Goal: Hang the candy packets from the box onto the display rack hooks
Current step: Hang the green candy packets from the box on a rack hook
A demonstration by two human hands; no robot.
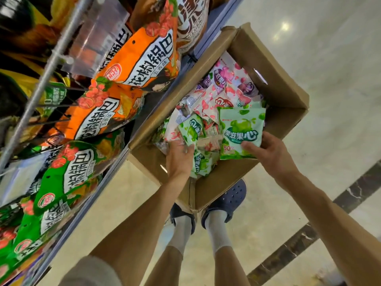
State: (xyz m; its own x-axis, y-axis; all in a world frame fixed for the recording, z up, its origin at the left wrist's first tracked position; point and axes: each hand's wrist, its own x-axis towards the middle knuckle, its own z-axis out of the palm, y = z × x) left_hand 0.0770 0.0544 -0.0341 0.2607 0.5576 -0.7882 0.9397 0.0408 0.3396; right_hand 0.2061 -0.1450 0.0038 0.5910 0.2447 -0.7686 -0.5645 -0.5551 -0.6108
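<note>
An open cardboard box (278, 85) stands on the floor in front of my feet, filled with several green, pink and purple candy packets. My right hand (268, 153) grips a stack of green candy packets (241, 131) by the lower edge, held above the box's near side. My left hand (179, 159) reaches into the box's left part, fingers spread on loose green and pink packets (193, 131); whether it grips one I cannot tell. The display rack (45, 71) with metal bars and hooks rises at the left.
Large orange and green snack bags (142, 56) hang on the rack and overhang the box's left edge. A clear plastic price holder (97, 36) sticks out from the rack bar. My feet in blue clogs (231, 199) stand behind the box on a pale polished floor.
</note>
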